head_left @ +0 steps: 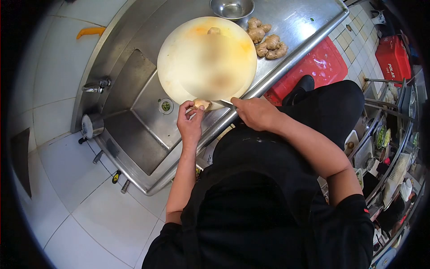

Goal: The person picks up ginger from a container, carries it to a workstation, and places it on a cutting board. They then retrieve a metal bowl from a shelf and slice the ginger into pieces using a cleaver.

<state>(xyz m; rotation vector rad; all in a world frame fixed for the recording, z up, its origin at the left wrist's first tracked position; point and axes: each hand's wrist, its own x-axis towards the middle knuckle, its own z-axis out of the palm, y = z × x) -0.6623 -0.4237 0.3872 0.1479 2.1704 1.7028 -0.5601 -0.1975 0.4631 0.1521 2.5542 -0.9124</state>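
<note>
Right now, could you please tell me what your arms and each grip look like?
My left grip and right grip are bare hands, with no glove or ring visible. Left forearm and right forearm are also bare, with no watch in view. My left sleeve and right sleeve are short and black; the right has a small red mark.

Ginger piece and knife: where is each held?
The left hand holds the ginger piece by its left and near edges; the right hand grips the knife by its handle end.
</note>
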